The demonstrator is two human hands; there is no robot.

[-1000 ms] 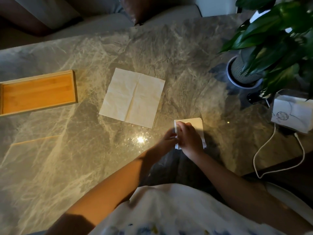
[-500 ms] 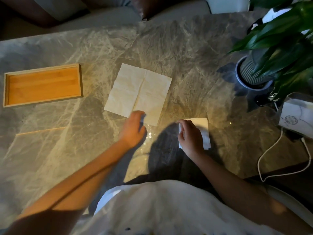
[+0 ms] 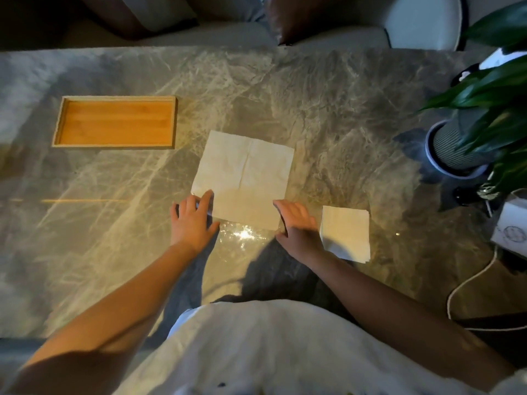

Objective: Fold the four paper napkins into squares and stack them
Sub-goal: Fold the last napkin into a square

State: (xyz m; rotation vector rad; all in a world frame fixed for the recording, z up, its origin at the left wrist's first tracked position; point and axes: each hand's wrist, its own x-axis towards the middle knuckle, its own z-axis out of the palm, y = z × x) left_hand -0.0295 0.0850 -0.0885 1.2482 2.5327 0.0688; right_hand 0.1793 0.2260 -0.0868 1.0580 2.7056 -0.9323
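Both flat, gripping nothing: left hand [image 3: 194,223] and right hand [image 3: 296,226] touch the unfolded napkin [image 3: 245,172] at its near corners. Folded napkin stack [image 3: 346,232] just beside right hand. White box [image 3: 510,223] emblem unreadable.

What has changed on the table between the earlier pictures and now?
Both hands left the small folded white napkin stack: the left hand, then the right hand moved left to the near corners of the large unfolded white paper napkin. Stack, napkin and rectangular wooden tray stayed put.
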